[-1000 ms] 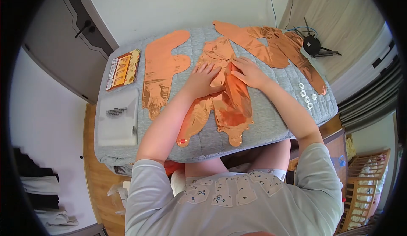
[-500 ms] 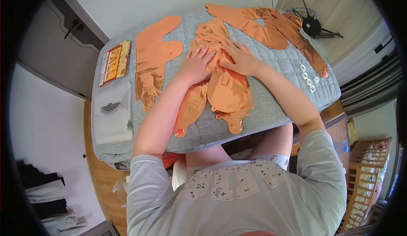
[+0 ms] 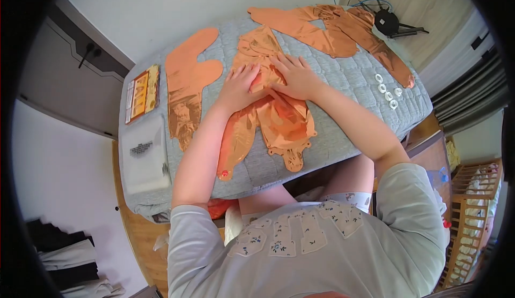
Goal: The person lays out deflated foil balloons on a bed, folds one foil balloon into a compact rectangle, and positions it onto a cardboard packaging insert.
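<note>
A deflated, shiny orange foil balloon [image 3: 287, 126] lies in the middle of the grey quilted mattress, creased, its small tabs towards me. My left hand [image 3: 239, 88] rests palm down on its left part, fingers stretched out. On the upper right part, my right hand [image 3: 296, 79] lies flat with its fingers spread. Both hands press on the foil and neither grips it. Left of them is another flat foil balloon [image 3: 190, 78] with rounded lobes. More orange foil [image 3: 330, 38] stretches along the far right side; whether it is one balloon or two, I cannot tell.
On the left of the mattress [image 3: 343, 137] lie a printed card pack [image 3: 142, 95] and a clear plastic bag [image 3: 143, 161]. Several small white rings [image 3: 382, 88] sit at the right. A black router-like device [image 3: 387, 22] with antennas stands at the far right corner.
The view has shifted slightly. Both hands stay flat on the middle balloon, drawn slightly towards me. Its lower right part has changed shape and shows new creases.
</note>
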`<state>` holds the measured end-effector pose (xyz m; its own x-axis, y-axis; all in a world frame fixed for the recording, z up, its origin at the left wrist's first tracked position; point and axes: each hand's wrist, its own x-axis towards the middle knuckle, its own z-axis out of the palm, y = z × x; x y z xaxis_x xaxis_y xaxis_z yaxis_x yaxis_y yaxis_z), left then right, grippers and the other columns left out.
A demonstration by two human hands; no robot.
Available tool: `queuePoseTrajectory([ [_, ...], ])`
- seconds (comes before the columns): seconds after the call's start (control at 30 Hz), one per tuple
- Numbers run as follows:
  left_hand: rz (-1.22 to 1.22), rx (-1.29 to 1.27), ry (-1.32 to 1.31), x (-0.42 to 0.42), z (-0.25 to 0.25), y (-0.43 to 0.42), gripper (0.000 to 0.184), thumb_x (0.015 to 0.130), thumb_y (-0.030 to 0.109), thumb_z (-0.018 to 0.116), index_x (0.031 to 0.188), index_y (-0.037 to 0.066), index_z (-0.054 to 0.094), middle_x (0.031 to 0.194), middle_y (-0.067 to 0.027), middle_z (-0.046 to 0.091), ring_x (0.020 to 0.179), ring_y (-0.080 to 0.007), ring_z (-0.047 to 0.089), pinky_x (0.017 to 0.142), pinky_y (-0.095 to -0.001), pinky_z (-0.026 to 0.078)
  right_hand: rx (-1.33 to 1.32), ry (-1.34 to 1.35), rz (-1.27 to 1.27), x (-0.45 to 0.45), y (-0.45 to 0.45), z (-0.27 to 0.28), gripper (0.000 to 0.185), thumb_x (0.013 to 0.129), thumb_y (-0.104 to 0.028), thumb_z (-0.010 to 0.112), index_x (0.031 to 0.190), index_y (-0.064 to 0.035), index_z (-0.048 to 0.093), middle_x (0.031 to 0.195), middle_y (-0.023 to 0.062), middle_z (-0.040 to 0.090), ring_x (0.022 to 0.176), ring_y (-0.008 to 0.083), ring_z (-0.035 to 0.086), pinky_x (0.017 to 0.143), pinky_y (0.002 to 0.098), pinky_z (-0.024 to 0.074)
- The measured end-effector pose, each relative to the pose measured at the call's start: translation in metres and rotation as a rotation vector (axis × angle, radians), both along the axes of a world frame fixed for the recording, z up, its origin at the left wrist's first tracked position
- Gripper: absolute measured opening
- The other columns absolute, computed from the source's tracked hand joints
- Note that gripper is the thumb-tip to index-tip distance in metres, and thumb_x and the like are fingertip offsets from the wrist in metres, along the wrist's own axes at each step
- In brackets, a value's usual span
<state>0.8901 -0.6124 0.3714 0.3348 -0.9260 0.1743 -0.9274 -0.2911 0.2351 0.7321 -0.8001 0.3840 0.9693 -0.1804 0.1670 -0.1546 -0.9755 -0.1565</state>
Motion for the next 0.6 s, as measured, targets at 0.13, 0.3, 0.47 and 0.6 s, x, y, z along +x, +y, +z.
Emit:
queuePoseTrajectory([
  [0.13,-0.053,-0.329,0.666,0.013,0.005,0.002,0.08,0.097,0.043,0.068,0.16,0.007,0.034,0.165,-0.0189,0.035,0.155,-0.0318,0.028,0.125,-0.0454,0.025,-0.135,0.004,0.019,0.016,-0.016,-0.027,0.088,0.095,-0.053,0.059,0.165,-0.0188,0.019,0.169,0.0146,0.025,0.155,0.0342,0.026,0.125,0.0554,0.0175],
  [0.3,-0.018,-0.504,0.946,0.024,0.053,0.003,0.048,0.104,0.025,0.06,0.148,0.005,0.053,0.15,-0.0095,0.055,0.14,-0.0214,0.049,0.116,-0.036,0.038,-0.165,0.022,0.033,0.014,-0.018,-0.03,0.083,0.097,-0.046,0.055,0.166,-0.0203,0.016,0.17,0.0145,0.023,0.155,0.034,0.025,0.124,0.0553,0.0187],
  [0.47,-0.06,-0.256,0.509,0.021,0.079,-0.055,0.033,0.101,0.026,0.064,0.127,0.007,0.07,0.129,-0.0111,0.068,0.124,-0.0246,0.063,0.099,-0.0368,0.051,-0.162,0.077,0.041,0.013,-0.016,-0.023,0.089,0.094,-0.034,0.064,0.166,-0.0189,0.014,0.169,0.0148,0.025,0.156,0.0328,0.025,0.124,0.0576,0.0222],
  [0.6,-0.125,-0.249,0.095,0.056,0.032,-0.116,0.039,0.096,0.038,0.069,0.124,0.012,0.073,0.124,-0.0092,0.07,0.12,-0.0288,0.064,0.096,-0.04,0.052,-0.097,0.015,0.009,0.003,-0.002,-0.007,0.088,0.096,-0.058,0.056,0.165,-0.0168,0.021,0.167,0.0182,0.028,0.154,0.0353,0.027,0.124,0.0585,0.02],
])
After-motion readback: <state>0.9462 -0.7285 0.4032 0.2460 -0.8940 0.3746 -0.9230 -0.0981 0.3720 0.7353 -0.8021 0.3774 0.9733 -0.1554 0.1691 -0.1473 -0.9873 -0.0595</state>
